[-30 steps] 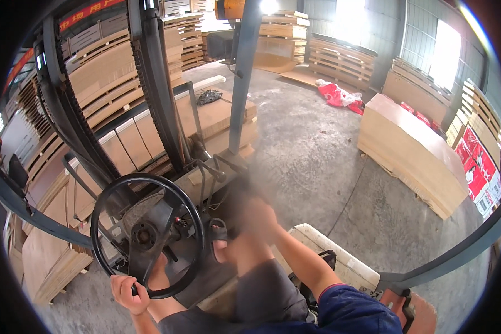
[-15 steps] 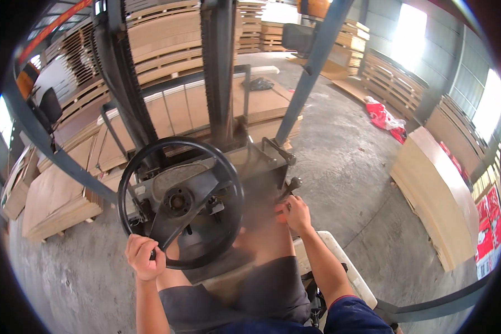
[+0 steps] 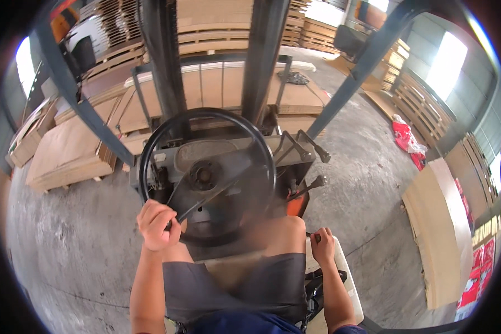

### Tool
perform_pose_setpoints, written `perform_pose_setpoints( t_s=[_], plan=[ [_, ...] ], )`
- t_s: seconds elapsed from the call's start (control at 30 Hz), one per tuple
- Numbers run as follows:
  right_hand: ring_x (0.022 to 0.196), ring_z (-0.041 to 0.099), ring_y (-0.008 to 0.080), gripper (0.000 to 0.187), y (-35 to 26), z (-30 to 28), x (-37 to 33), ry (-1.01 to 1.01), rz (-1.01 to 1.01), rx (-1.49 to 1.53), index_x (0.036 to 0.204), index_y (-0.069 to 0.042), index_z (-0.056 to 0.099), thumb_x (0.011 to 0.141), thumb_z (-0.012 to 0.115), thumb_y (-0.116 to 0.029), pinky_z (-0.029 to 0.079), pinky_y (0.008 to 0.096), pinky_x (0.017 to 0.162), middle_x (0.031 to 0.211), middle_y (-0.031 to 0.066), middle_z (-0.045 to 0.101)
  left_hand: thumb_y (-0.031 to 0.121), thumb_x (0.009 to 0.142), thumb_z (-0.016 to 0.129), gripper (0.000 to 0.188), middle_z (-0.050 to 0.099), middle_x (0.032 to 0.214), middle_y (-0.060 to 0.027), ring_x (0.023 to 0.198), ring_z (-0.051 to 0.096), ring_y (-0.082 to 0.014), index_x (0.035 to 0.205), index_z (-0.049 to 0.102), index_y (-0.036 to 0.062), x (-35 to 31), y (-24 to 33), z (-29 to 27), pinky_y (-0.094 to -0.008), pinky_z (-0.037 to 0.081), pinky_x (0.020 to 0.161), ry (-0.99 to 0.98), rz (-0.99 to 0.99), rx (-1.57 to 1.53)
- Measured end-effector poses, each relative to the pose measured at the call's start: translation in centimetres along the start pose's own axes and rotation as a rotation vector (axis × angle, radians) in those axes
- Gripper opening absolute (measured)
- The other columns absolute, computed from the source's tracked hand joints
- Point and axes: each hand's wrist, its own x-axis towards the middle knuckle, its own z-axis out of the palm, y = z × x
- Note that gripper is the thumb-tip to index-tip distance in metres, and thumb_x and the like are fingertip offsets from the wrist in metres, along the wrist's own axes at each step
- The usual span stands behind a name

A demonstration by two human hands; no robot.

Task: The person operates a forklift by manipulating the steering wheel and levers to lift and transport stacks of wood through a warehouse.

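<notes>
My left hand (image 3: 158, 224) is closed at the lower left of a black steering wheel (image 3: 274, 177), its fingers wrapped round the dark spinner knob (image 3: 169, 225) on the wheel. Beside my right thigh, my right hand (image 3: 324, 248) curls round a short black lever (image 3: 316, 237); most of that lever is hidden by the fingers. Ahead of this hand, a round-knobbed lever (image 3: 320, 181) sticks out to the right of the dash, above an orange part (image 3: 298, 204). Further up, two bent control levers (image 3: 303, 149) stand apart from both hands.
I sit in a forklift, its dark mast (image 3: 264, 61) and grey frame posts (image 3: 97, 128) in front. Beyond the mast lie stacked wooden boards (image 3: 206, 86). More board stacks stand left (image 3: 72, 150) and right (image 3: 440, 234). A red-and-white plastic bag (image 3: 409, 142) lies on the concrete floor.
My right hand has moved back from beside the round-knobbed lever to the black lever by my thigh. My left hand stays on the spinner knob. The view has shifted, moving the scene rightward.
</notes>
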Motion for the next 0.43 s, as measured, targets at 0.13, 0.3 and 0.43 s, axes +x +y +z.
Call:
perform_pose_setpoints(
  t_s=[0.13,0.3,0.43],
  plan=[
    [0.086,0.058,0.0451,0.012,-1.9,0.6,1.9,0.013,0.074,-0.027,0.085,-0.001,0.056,0.085,0.063,-0.010,0.047,0.0544,0.073,0.092,0.0213,0.059,-0.006,0.056,0.064,0.020,0.060,0.073,-0.0097,0.063,0.057,-0.0301,0.074,0.064,0.0036,0.6,0.2,0.1,-0.0378,0.048,0.056,0.003,0.014,0.019],
    [0.082,0.058,0.0431,0.014,-1.9,-0.2,0.5,0.044,0.066,-0.017,0.080,0.000,0.054,0.085,0.065,-0.009,0.046,0.0524,0.070,0.090,0.0195,0.057,-0.007,0.054,0.063,0.022,0.061,0.072,-0.0092,0.062,0.057,-0.0280,0.073,0.064,0.0030,0.3,0.1,0.3,-0.0343,0.047,0.054,0.026,-0.015,0.001],
    [0.076,0.056,0.0405,0.018,-2.5,1.2,0.6,0.061,0.075,-0.008,0.077,0.000,0.051,0.086,0.066,-0.005,0.044,0.0507,0.068,0.084,0.0176,0.054,-0.003,0.054,0.065,0.021,0.060,0.074,-0.0057,0.063,0.057,-0.0253,0.073,0.064,0.0062,0.2,0.1,-0.2,-0.0337,0.048,0.055,0.007,-0.018,0.015]
  ],
)
